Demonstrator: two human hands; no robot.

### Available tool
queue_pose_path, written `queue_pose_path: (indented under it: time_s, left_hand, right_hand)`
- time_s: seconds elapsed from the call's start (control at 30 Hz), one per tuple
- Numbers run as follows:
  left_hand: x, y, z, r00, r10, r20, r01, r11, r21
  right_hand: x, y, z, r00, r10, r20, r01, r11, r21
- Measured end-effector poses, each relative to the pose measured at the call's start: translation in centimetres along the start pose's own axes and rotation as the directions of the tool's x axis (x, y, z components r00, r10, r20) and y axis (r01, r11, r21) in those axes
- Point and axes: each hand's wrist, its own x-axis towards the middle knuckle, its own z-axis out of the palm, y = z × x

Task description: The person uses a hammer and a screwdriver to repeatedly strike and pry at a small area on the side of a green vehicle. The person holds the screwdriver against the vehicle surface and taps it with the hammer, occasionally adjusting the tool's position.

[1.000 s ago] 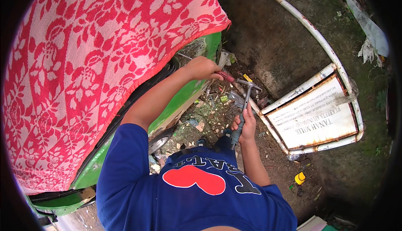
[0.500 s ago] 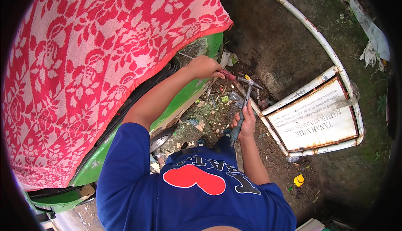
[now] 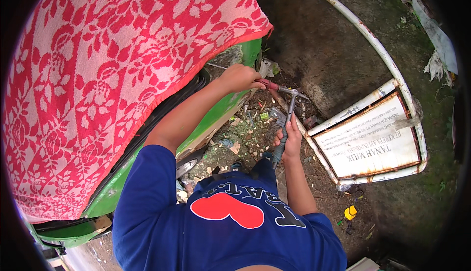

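Note:
My left hand is closed around a red-handled tool, perhaps a screwdriver or chisel. A thin metal shaft shows on the hand's other side, beside the green car body; its tip is hard to make out. My right hand grips a hammer by its grey-wrapped handle, head up. The hammer's head appears to meet the end of the red handle, though I cannot tell whether they touch.
A red and pink floral blanket covers the car on the left. To the right lies a white, rusty metal frame with a sign panel. Litter and rubble cover the ground between. A yellow object lies lower right.
The hammer has shifted slightly up and to the right, its head now hiding a small yellow patch seen before. My left hand and the red-handled tool have hardly moved.

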Motion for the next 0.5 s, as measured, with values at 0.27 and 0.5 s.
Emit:
queue_pose_path:
  time_s: [0.27,0.5]
  left_hand:
    - [0.0,0.2,-0.4,0.999,-0.027,0.019,0.027,1.000,0.006]
    - [0.7,0.1,-0.7,0.993,0.001,-0.121,-0.006,0.999,-0.041]
  right_hand:
    - [1.2,-0.2,0.2,0.999,-0.051,0.001,0.051,0.999,0.015]
    - [2.2,0.2,-0.5,0.997,0.010,0.073,-0.007,0.999,-0.043]
